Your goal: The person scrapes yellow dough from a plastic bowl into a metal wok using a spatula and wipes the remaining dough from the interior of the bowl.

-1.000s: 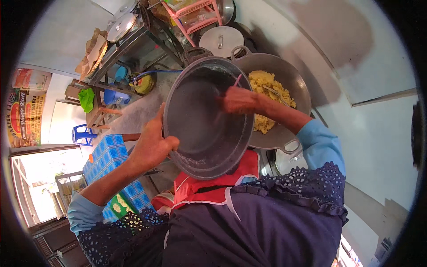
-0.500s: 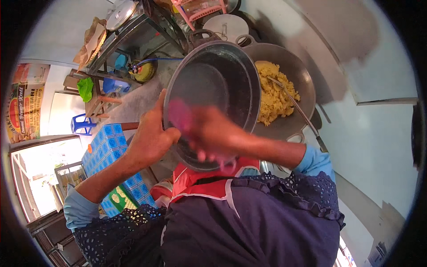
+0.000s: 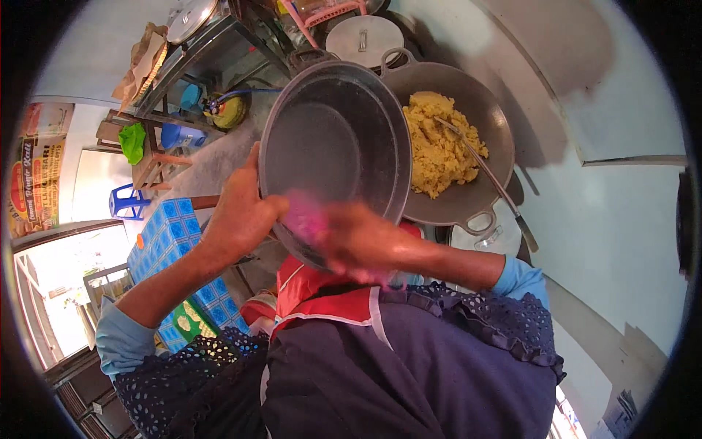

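A deep grey metal pot (image 3: pixel 314 139) is tilted in front of me, its dark inside facing me. My left hand (image 3: pixel 238 212) grips its left rim, thumb over the edge. Inside the pot's lower part, my right hand (image 3: pixel 365 238) is closed around a pink utensil (image 3: pixel 303 217), smeared by motion; its kind is unclear. A thin residue marks the pot wall. Right of the pot stands a wide grey wok (image 3: pixel 497 124), heaped with yellow mashed food (image 3: pixel 442 150). A long-handled metal utensil (image 3: pixel 486 164) leans in that food, its handle crossing the wok's rim.
Behind the wok sits a round metal lid (image 3: pixel 364 40), and another lid (image 3: pixel 488 238) lies partly under its near side. A table with a blue checked cloth (image 3: pixel 164 241) is at the left, near a blue stool (image 3: pixel 130 203). A wall (image 3: pixel 614 241) closes off the right.
The pot has shifted slightly left in view, and the wok shows more fully. My right hand and the pink utensil have moved lower along the pot's inside.
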Available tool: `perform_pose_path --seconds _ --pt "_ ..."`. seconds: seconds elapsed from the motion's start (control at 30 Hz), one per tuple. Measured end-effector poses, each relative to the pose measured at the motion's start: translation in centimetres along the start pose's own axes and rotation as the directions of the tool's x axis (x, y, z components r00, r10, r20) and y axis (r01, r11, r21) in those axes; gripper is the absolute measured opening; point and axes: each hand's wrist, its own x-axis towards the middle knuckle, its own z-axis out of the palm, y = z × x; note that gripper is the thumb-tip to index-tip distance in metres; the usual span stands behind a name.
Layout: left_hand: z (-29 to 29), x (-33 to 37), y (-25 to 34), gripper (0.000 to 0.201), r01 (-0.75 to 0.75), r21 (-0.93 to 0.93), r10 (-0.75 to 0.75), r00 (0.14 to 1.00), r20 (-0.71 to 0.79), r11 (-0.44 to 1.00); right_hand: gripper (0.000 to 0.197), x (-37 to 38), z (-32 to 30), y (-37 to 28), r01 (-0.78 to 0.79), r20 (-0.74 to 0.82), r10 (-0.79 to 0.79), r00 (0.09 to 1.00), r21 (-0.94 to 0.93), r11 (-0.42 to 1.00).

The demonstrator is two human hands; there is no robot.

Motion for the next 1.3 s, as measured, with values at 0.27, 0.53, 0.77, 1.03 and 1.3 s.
perform_pose_path --seconds 0.27,0.53,0.77,1.03,1.3 --pt "0.2 -0.1 -0.7 0.058 0.058 -0.034 -0.057 0.997 0.045 0.998 0.055 1.3 -2.6 5.1 0.350 0.176 -0.428 0.887 -0.861 0.370" --pt "0.2 -0.3 -0.7 0.057 0.095 -0.146 -0.093 0.995 0.023 0.985 0.038 -1.2 1.6 1.3 0.262 -0.116 -0.400 0.909 -0.588 0.765" --pt "0.6 -0.3 -0.4 0.062 0.061 -0.041 -0.059 0.997 0.057 0.997 0.027 2.6 -5.2 8.9 0.254 0.175 -0.424 0.889 -0.957 0.137" --pt "0.9 -0.3 0.0 0.076 -0.008 0.057 0.009 1.000 -0.020 0.998 0.023 1.9 -7.0 7.0 -0.158 -0.178 -0.480 0.859 -0.984 0.082" --pt "1.3 -0.4 0.7 0.078 -0.082 0.130 0.086 0.996 -0.024 0.988 0.016 1.5 -2.0 7.3 -0.012 -0.089 -0.484 0.871 -0.987 0.159"
